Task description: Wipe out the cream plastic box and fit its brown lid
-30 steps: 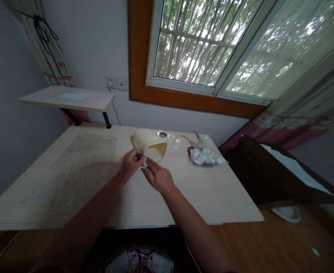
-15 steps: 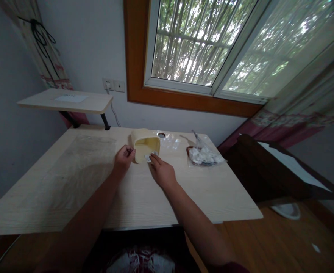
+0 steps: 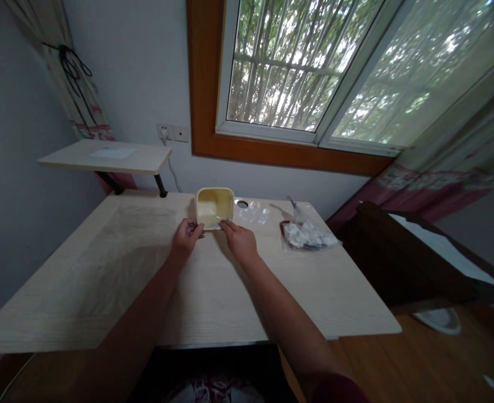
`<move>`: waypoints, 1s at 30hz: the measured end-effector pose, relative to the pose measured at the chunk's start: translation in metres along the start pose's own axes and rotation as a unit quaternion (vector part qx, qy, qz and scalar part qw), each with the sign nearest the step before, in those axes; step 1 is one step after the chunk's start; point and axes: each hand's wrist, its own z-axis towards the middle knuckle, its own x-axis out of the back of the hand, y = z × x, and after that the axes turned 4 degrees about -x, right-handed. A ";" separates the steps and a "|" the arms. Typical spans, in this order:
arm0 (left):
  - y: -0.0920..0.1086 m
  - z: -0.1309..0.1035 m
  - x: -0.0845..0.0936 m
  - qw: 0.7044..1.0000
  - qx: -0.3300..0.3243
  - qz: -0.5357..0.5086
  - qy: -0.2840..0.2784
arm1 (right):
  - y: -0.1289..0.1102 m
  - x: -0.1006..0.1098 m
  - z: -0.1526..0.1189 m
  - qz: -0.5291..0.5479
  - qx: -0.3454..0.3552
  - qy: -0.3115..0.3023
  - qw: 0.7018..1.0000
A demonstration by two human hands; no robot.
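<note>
A pale yellow plastic box (image 3: 214,196) with rounded corners stands toward the back of the desk, its open top facing up and somewhat toward me. My left hand (image 3: 185,239) is closed, thumb and fingers pinching the box's near left corner. At the near right side of the rim is my right hand (image 3: 241,242), its fingers together over a small white piece (image 3: 217,226) that looks like paper or film. What exactly this piece is cannot be made out. The fingertips partly hide the front rim.
On the light wooden desk (image 3: 314,291), a clear plastic bag (image 3: 308,232) with white contents lies at the right. A flat transparent sheet (image 3: 121,252) covers part of the left. A raised shelf (image 3: 108,157) carries a paper; a cable hole (image 3: 242,204) sits behind the box.
The yellow box has turned from a tilt toward me to a more upright stance, showing more of its inside. Both hands have stayed at its front corners. The view has shifted slightly.
</note>
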 end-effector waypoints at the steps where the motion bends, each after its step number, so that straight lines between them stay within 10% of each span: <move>1: 0.000 -0.001 -0.001 1.000 0.008 -0.006 0.002 | -0.001 -0.001 0.000 0.004 -0.002 0.001 1.000; 17: -0.001 -0.008 -0.008 0.999 0.006 -0.024 -0.029 | -0.044 0.000 -0.013 0.135 -0.029 -0.018 0.990; 30: -0.001 -0.010 -0.013 0.999 0.019 -0.006 -0.045 | -0.020 -0.001 -0.012 0.110 -0.091 -0.038 0.989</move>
